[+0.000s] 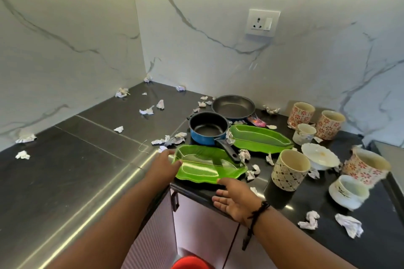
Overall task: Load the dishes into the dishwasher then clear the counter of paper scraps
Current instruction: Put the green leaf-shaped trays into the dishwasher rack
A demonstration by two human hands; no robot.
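A: Near green leaf tray point(203, 168) — position?

B: At the near edge of the black counter point(290, 205), right by the corner where it meets the steel counter point(72, 159). Long axis runs left to right, tilting slightly nearer toward the right. Its narrower tip points right, toward the patterned cup point(290, 169).

A: Hands?

B: Left hand point(162, 165) is at the tray's left end, fingers on or around the rim there; whether they curl under it I cannot tell. Right hand point(235, 197) sits at the near rim, palm turned up, fingers extended and loosely together, thumb touching the rim. Pinching nothing.

A: What lies over the tray?

B: The black handle of the blue saucepan point(208, 130) reaches across its far right part, pointing near and right. The pan body stands just beyond the tray.

A: Other dishes?

B: A second green leaf tray point(261, 138) sits further back and right, long axis also left to right. A dark frying pan point(233, 106) is behind the saucepan. Floral cups point(301, 112) stand far right, a white bowl point(320, 156) between them and the patterned cup, and a white cup on a saucer point(347, 191) near right.

A: Paper?

B: Crumpled paper scraps point(348, 224) are scattered over both counters, some pieces against the marble wall point(196, 28).
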